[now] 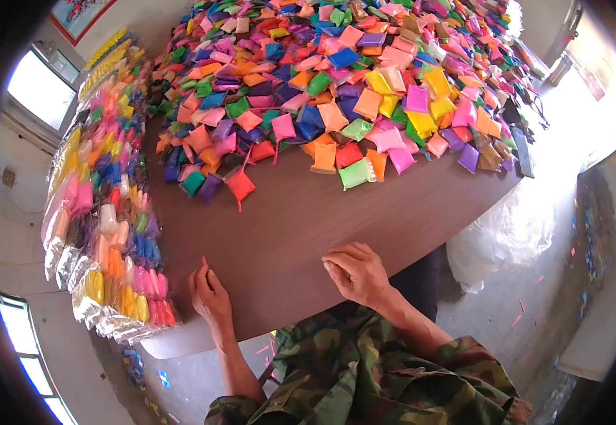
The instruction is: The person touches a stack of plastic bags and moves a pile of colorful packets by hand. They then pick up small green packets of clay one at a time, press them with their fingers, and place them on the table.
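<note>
My left hand (211, 296) rests near the front left of the brown table (287, 212). Its thumb and fingertips are closed on a small pink-red strip (204, 261), of which only the tip shows. To the right, my right hand (359, 275) is over the front edge with its fingers curled and pressed together; whatever may be inside them is hidden. Beyond both hands lies a big heap of small coloured packets (308, 85). Nearest in it are a red packet (240, 185) with thin red strips beside it and a light green packet (356, 174).
Clear bags of bundled coloured packets (113, 234) are stacked along the table's left side. A dark flat object (523, 152) lies at the right edge. A translucent plastic bag (503, 241) hangs or stands right of the table. Scraps litter the floor (496, 347).
</note>
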A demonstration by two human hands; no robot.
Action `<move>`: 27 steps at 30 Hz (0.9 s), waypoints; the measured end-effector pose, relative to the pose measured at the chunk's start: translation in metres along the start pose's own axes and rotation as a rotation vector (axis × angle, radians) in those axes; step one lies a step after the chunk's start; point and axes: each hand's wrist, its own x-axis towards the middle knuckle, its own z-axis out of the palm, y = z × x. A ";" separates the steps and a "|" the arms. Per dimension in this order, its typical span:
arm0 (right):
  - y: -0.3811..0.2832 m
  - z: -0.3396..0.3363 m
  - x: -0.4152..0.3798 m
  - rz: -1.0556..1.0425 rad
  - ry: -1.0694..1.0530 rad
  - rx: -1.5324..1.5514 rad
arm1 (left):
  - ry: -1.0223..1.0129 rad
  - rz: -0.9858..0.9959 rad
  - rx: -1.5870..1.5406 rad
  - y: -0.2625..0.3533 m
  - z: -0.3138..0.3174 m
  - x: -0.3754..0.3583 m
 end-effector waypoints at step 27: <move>-0.010 0.006 0.001 0.056 0.006 -0.076 | 0.036 -0.027 -0.107 0.008 -0.005 0.002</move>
